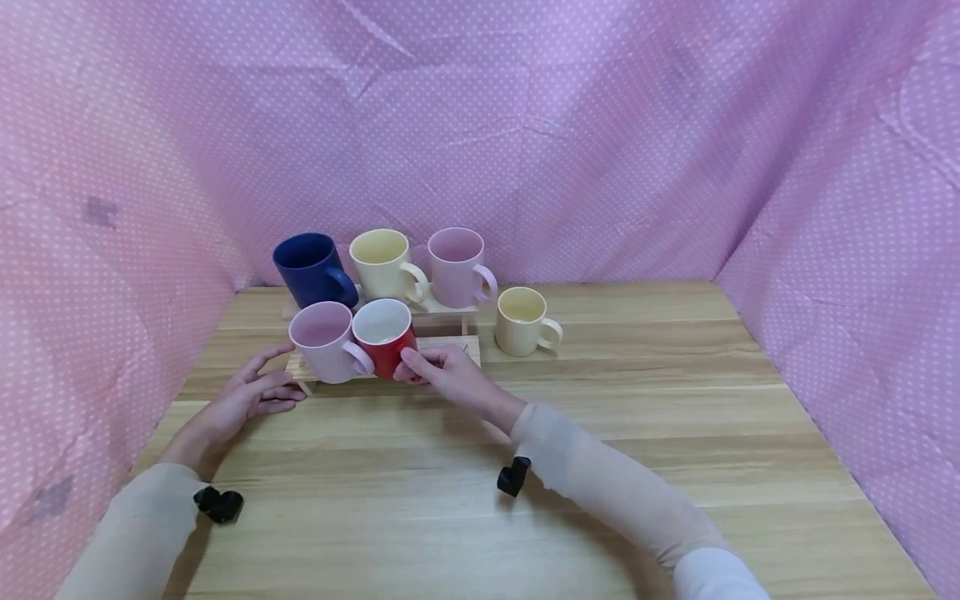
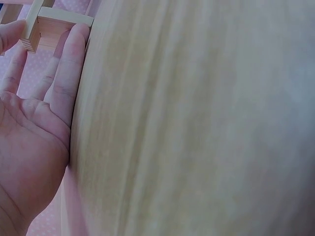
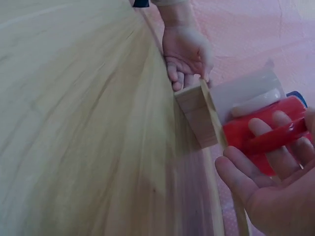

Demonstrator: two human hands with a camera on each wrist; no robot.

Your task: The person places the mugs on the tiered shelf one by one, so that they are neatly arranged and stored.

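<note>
My right hand (image 1: 459, 382) holds a red mug (image 1: 384, 357) with a white inside by its handle. In the right wrist view, fingers pass through the handle of the red mug (image 3: 241, 132), and its base is right at the front step of a wooden rack (image 3: 212, 110). A pink mug (image 1: 321, 354) stands just left of it on the same step. At the rack's left end, my left hand (image 1: 243, 402) lies low by the table with loosely extended fingers. Its fingertips touch the end of the wooden rack (image 2: 64, 17) in the left wrist view.
On the rack's back step stand a dark blue mug (image 1: 307, 275), a yellow mug (image 1: 382, 268) and another pink mug (image 1: 453, 271). A second yellow mug (image 1: 519, 327) is on the wooden table (image 1: 637, 400) right of the rack. Pink dotted cloth (image 1: 570, 150) hangs behind and at both sides.
</note>
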